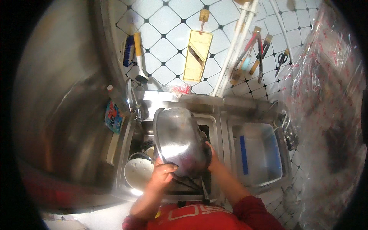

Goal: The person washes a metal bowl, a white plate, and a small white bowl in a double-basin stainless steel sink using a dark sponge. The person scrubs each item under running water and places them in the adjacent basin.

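My left hand (164, 173) grips the near rim of a large dark metal pot (179, 138), its thumb over the edge. My right hand (211, 156) supports the same pot at its right side, with the fingers partly hidden behind it. The pot is tilted on its side above the left basin of a stainless steel sink (169, 198). Beneath and left of it, a white bowl (138, 173) with small residue lies in the basin beside other dishes. Handles of dark utensils show under the pot.
A chrome faucet (132, 100) stands at the sink's back left corner. A translucent plastic tub (258, 155) sits in the right basin. A yellow mandoline slicer (198, 56), brushes and scissors (281, 59) hang on the tiled wall. Clear plastic sheeting (325, 120) hangs at the right.
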A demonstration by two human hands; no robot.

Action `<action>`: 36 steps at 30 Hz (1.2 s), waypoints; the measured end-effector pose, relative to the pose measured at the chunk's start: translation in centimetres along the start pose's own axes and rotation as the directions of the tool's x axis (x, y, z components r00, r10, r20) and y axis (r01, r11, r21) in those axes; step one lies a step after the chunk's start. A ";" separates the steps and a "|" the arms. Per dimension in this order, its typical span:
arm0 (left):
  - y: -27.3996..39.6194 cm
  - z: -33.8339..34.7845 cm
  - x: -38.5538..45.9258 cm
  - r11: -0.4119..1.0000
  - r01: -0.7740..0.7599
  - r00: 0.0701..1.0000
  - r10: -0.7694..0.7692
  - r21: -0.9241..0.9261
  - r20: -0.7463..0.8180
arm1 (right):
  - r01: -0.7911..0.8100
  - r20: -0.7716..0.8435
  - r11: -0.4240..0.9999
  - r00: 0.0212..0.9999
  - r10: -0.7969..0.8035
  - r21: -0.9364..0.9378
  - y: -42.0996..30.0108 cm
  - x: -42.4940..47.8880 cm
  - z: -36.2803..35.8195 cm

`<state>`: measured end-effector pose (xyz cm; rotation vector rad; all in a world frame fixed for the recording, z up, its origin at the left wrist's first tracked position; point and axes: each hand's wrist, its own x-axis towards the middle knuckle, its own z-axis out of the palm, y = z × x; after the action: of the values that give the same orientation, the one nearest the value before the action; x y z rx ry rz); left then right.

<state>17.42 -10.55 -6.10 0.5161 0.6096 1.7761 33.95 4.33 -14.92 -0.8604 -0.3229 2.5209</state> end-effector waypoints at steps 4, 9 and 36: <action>-1.9 1.2 0.7 0.987 -0.017 0.989 -0.007 0.161 0.146 | 0.118 -0.031 0.991 0.993 -0.117 0.057 2.6 -2.1 1.1; -5.0 2.2 2.6 0.894 -0.132 0.956 0.000 0.428 0.293 | 0.324 -0.042 0.943 0.944 -0.328 -0.080 5.5 -2.9 1.8; 1.2 7.8 -1.0 0.388 -0.353 0.741 -0.440 0.852 0.507 | 0.418 0.316 0.218 0.867 -0.385 -0.882 -12.1 -6.3 12.8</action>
<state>21.67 -10.66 0.59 1.8537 1.0449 0.8264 34.54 10.84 2.62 -0.9058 -1.9134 1.6298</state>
